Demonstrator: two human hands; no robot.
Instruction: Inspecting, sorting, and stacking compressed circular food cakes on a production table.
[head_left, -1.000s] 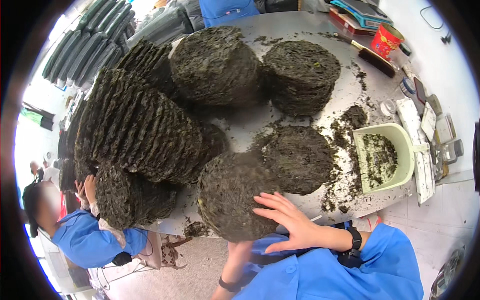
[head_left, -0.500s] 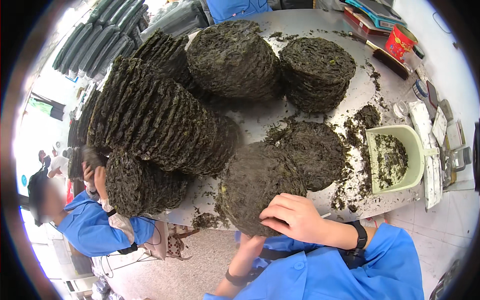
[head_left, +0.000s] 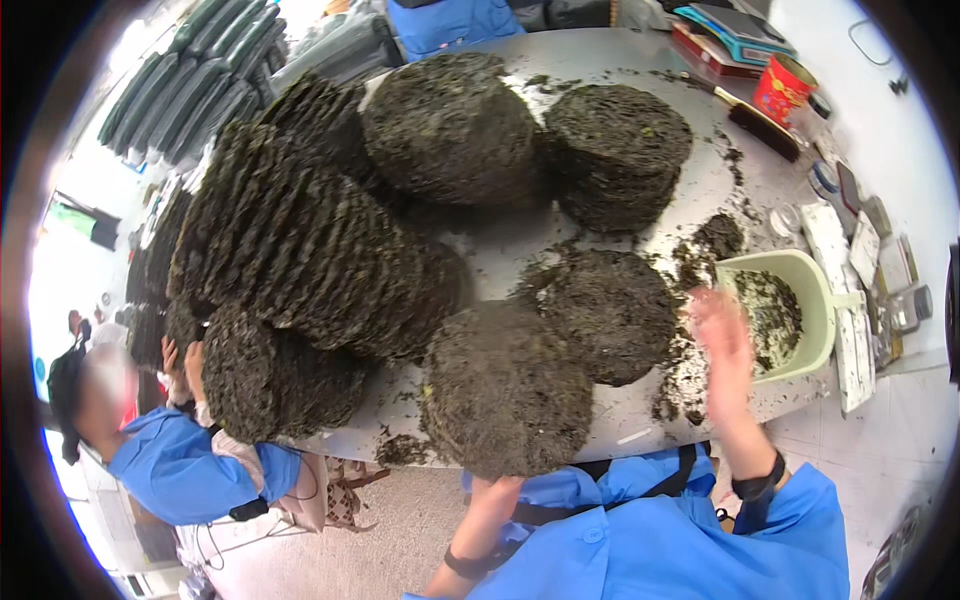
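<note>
A round, dark disc of dried seaweed (head_left: 508, 390) lies over the near edge of the table. My left hand (head_left: 494, 492) grips its near rim from below, with the fingers hidden under it. My right hand (head_left: 722, 340), blurred by motion, is raised between the discs and the pale green dustpan (head_left: 828, 325). Its fingers look stretched out, and I see nothing held in them. Just behind the held disc, another seaweed disc (head_left: 612, 315) rests on the table. Seaweed crumbs (head_left: 776, 310) lie inside the dustpan.
Seaweed stacks stand at the back, one in the middle (head_left: 450, 130) and one to its right (head_left: 620, 155). A long stack (head_left: 300, 235) leans at left. A co-worker (head_left: 195, 465) handles a stack there. A brush (head_left: 762, 130) and red tin (head_left: 782, 88) sit far right.
My right hand has left the near edge of the seaweed disc and moved right, up beside the dustpan. The disc, tilted before, now lies flatter, with my left hand still on its rim.
</note>
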